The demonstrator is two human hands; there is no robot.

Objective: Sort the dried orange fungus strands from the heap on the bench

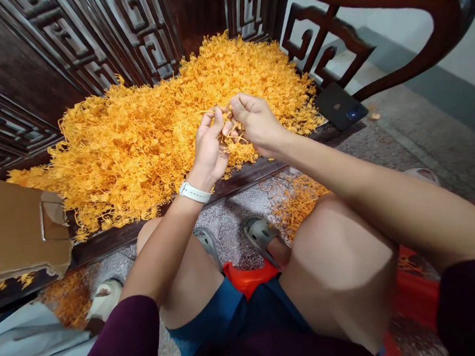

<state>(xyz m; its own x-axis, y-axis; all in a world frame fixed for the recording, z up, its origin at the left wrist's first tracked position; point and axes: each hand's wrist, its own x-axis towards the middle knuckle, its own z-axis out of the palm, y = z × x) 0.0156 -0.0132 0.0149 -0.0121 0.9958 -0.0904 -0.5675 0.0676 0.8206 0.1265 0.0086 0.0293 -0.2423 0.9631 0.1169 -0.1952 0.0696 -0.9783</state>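
Pinching softly suits the thin orange strands between left hand and right hand, both closed on them.

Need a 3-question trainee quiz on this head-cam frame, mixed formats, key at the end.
1. Which wrist wears the white watch?
2. True or false: the phone is buried under the orange pile.
3. The left hand and right hand are pinching: (a) thin orange strands, (b) blue tape, (c) a metal spoon.

Key:
1. Left.
2. False. The phone lies in plain view beside the orange pile.
3. a.
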